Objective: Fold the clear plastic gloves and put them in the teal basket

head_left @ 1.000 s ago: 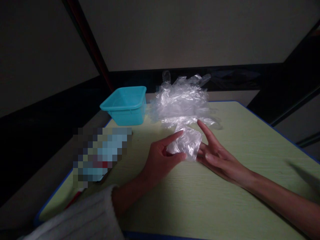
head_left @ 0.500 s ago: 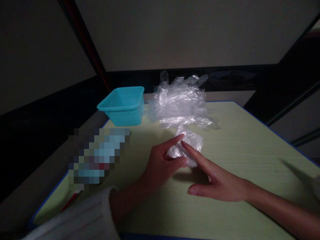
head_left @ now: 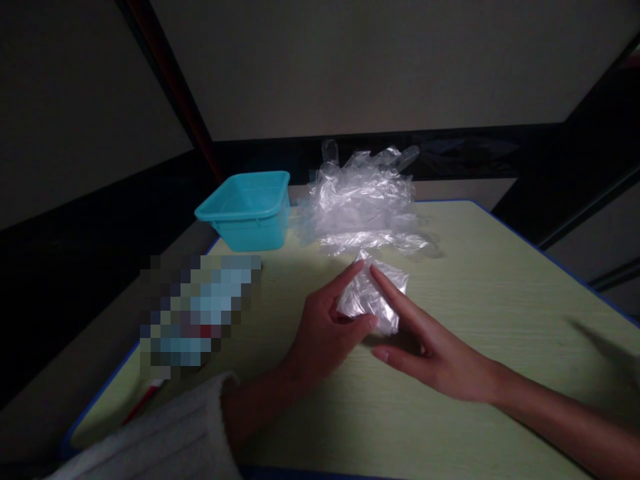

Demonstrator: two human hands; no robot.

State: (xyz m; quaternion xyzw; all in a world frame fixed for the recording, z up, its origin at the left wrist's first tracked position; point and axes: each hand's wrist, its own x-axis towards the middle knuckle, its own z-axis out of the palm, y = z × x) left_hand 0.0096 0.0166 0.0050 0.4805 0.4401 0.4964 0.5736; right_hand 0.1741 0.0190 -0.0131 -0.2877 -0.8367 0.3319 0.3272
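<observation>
A folded clear plastic glove, crumpled into a shiny square, is held just above the table in the middle of the view. My left hand grips its left side, thumb along the near edge and fingers at the far side. On the right, my right hand lays its stretched index finger over the plastic. Its thumb stands apart below, with a gap between thumb and fingers. Beyond both hands lies a heap of thin clear plastic gloves, some finger shapes sticking up at its back.
A turquoise plastic basket stands at the far left of the pale table, which has a blue edge. Nearer on the left, a blurred-out bluish item lies beside a red stick-like thing. A wall rises behind the table.
My right thumb has risen slightly toward the folded glove, and its index fingertip has shifted up along the plastic. My left hand keeps its grip, its fingers slightly farther up.
</observation>
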